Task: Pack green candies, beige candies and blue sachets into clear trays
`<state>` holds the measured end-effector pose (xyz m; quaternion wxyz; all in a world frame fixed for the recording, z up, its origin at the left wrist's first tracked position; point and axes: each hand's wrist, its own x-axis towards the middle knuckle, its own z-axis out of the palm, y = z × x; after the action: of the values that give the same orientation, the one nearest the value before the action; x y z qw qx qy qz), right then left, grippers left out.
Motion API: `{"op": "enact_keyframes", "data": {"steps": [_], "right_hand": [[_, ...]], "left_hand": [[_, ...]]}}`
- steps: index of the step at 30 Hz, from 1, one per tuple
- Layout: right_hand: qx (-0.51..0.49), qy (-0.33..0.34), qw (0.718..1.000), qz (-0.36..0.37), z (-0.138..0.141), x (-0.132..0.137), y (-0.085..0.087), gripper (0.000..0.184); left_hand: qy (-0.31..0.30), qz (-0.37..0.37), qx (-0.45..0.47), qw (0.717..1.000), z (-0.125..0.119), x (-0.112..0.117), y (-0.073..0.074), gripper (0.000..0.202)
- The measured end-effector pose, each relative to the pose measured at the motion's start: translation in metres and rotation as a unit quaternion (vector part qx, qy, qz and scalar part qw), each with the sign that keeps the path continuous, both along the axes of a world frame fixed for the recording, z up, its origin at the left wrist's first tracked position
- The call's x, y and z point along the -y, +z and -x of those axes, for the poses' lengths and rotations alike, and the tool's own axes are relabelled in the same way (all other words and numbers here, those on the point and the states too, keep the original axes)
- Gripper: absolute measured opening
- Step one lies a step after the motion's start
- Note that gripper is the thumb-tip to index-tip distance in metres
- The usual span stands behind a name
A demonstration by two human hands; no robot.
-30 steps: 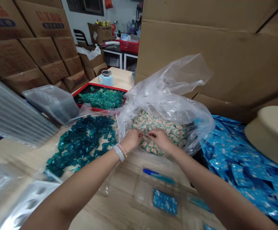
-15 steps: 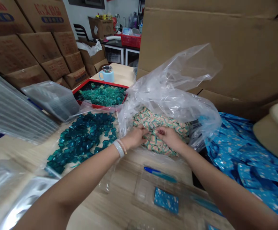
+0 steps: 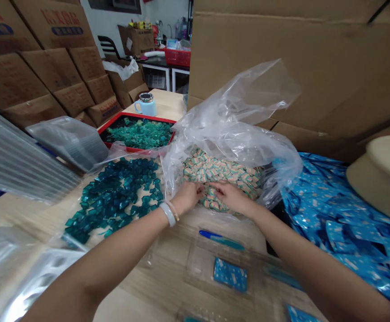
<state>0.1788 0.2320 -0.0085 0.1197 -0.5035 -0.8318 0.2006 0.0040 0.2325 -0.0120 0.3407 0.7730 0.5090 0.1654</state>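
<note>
Fingertips of left hand [image 3: 188, 195] and right hand [image 3: 228, 194] buried among sachets [image 3: 225, 172], grip unclear

Teals, blues and pinks spreading over a pale wood table [image 3: 137, 290]
Left, dark teal candies [image 3: 114, 194] are glinting; middle, sachets [image 3: 221, 172] are showing pink, green and cream checks; far, a red tray [image 3: 137, 117] is framing paler teal; right, blue packets [image 3: 342, 223] are carrying pale specks.
</note>
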Motion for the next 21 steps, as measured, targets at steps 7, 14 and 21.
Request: {"op": "enact_keyframes", "data": {"steps": [7,14,21], "right_hand": [[0.085,0.014,0.993,-0.077,0.002,0.019,0.006,0.024],[0.064,0.004,0.996,-0.059,0.001,0.033,0.001,0.017],[-0.009,-0.032,0.999,-0.041,-0.003,0.042,-0.003,0.020]], "left_hand": [[-0.002,-0.084,-0.049,0.995,-0.007,0.029,0.000,0.023],[-0.075,-0.094,-0.003,0.993,0.000,0.027,-0.002,0.022],[-0.106,-0.071,0.054,0.990,0.005,0.023,0.004,0.025]]}}
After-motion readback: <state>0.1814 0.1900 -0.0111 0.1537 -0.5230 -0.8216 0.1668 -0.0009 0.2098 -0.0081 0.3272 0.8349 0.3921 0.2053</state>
